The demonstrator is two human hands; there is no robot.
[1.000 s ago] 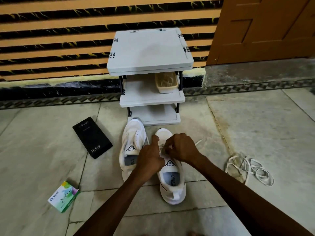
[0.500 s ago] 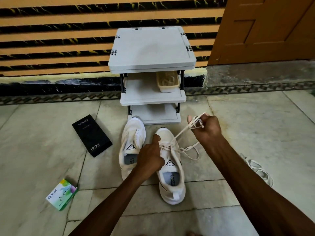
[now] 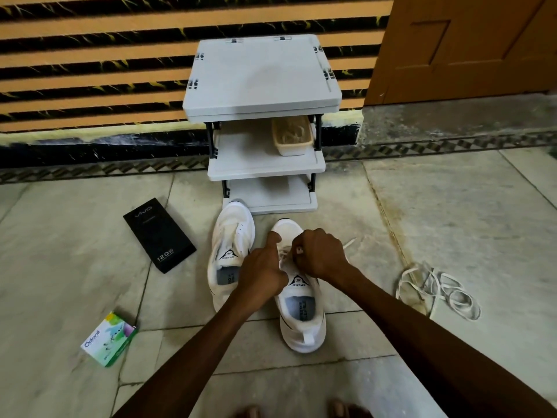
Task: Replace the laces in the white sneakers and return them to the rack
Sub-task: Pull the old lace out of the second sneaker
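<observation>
Two white sneakers stand side by side on the floor in front of the grey three-shelf rack (image 3: 262,86). The left sneaker (image 3: 230,233) has no lace that I can see. Both my hands work over the lacing of the right sneaker (image 3: 301,312). My left hand (image 3: 263,273) presses down on its tongue area with the forefinger stretched forward. My right hand (image 3: 319,254) is curled and pinches the white lace (image 3: 348,244) at the eyelets; a lace end trails out to the right of that hand.
A loose pile of white laces (image 3: 437,289) lies on the floor to the right. A black phone box (image 3: 159,234) and a small green-and-white box (image 3: 109,339) lie at left. A beige basket (image 3: 291,135) sits on the rack's middle shelf. My toes show at the bottom edge.
My right hand, which had pulled the lace up and out to the right, has come back down to the eyelets of the right sneaker. My left hand stayed on the shoe.
</observation>
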